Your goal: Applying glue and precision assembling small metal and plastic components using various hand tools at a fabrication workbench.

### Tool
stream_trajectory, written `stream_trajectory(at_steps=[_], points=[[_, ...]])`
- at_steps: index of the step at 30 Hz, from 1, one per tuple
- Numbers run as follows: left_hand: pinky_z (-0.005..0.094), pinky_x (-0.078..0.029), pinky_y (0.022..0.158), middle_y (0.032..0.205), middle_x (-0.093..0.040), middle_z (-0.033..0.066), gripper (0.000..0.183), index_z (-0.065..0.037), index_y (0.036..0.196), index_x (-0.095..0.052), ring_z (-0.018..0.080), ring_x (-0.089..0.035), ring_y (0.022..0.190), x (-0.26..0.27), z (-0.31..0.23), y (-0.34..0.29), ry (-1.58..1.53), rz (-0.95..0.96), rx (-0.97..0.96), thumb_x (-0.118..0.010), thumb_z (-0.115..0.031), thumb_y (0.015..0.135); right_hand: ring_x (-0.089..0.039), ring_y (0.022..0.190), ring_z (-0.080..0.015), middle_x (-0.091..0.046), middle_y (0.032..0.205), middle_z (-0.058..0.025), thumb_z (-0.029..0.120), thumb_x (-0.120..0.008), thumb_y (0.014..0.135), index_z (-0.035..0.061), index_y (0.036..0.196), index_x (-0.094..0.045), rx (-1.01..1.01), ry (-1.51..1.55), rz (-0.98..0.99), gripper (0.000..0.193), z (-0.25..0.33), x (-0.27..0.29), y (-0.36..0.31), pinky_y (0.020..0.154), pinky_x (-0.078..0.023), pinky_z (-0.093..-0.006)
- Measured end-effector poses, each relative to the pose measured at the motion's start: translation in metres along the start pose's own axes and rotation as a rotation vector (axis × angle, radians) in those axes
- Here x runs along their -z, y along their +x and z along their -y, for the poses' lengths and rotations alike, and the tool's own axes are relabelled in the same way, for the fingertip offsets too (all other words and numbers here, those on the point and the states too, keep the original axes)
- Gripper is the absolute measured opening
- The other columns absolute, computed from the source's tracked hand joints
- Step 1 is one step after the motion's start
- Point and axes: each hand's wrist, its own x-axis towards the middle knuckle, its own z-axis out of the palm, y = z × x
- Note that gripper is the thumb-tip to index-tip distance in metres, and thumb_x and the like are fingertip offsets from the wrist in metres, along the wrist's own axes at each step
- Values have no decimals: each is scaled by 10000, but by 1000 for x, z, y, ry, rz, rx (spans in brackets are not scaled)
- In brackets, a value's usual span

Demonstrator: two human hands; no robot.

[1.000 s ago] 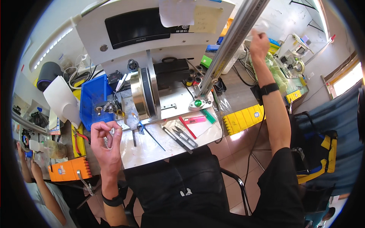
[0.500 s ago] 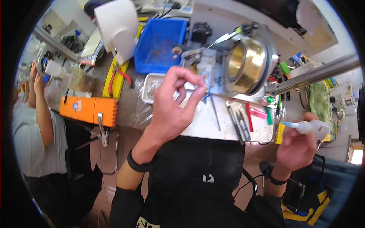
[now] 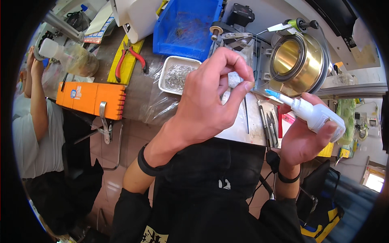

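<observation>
The right hand (image 3: 302, 143) grips a white bottle (image 3: 316, 115) with faint print, its blue tip (image 3: 272, 93) near the left hand (image 3: 206, 103), pinched closed, contents unclear. An orange block (image 3: 90, 101) bears blue-and-white markings (image 3: 73, 94).

The white bottle (image 3: 320, 117) moved inward — blue tip (image 3: 272, 93) now near the left fingers (image 3: 236, 60).

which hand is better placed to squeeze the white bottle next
Probably the right hand: it holds the white bottle, blue tip pointing toward the left hand, whose thumb and forefinger are pinched together.
</observation>
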Motion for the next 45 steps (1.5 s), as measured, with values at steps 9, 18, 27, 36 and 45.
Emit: stream_trajectory(at_steps=[9,18,27,36,45], points=[[151,-285,550,980,-670,102,319,-74,990,-427,-10,-372,625,2,8,-6,-94,-26,18,-674,82,862,-666,796,-249,-692,873,-163,578,-495,923,-26,978,-675,6,-82,-77,633,-17,-2,-7,761,-536,-366],[150,-297,580,994,-677,126,328,-72,979,-420,-2,-308,592,2,14,-6,-74,-41,-24,-681,89,861,-676,651,-309,-642,769,-189,554,-437,934,-61,947,-621,96,-20,-145,642,-9,-23,1,640,-567,-400],[156,-342,622,975,-669,144,346,-65,993,-422,3,-326,607,2,17,-8,-86,-50,-61,-682,114,852,-677,679,-298,-649,821,-183,506,-456,922,-72,925,-627,45,-276,-62,603,-8,-8,3,662,-566,-383],[148,-321,598,972,-681,142,351,-76,987,-422,0,-321,597,4,14,-7,-74,-47,-52,-694,98,850,-680,670,-316,-643,851,-181,521,-448,922,-73,940,-623,9,-262,-25,619,-6,-8,4,596,-591,-437],[147,-299,579,977,-692,132,359,-85,983,-420,1,-318,588,4,13,-7,-53,-56,-54,-708,79,845,-673,712,-255,-695,800,-188,463,-529,870,-57,874,-672,24,-217,-120,539,-8,-7,3,675,-549,-356]])
